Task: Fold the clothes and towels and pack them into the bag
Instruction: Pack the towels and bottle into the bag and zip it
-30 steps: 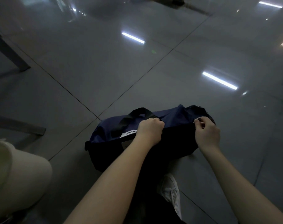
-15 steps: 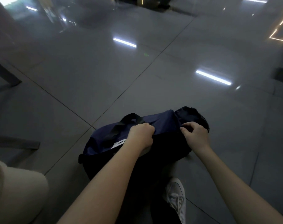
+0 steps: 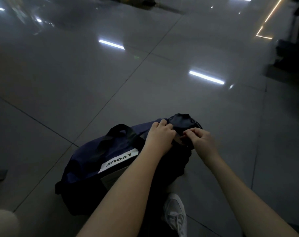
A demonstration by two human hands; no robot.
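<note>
Two grips meet on the navy duffel bag [image 3: 89, 158]: left hand [image 3: 159, 135] fingers curl onto its fabric, likely steadying it, while right hand [image 3: 203, 141] fingertips pinch just beside them, presumably working the closure.

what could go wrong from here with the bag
1. The left hand and right hand pinch the bunched end of the bag; in this dim light fabric may snag or slip.
2. The shoe stands close to the bag; a step might catch it.
</note>
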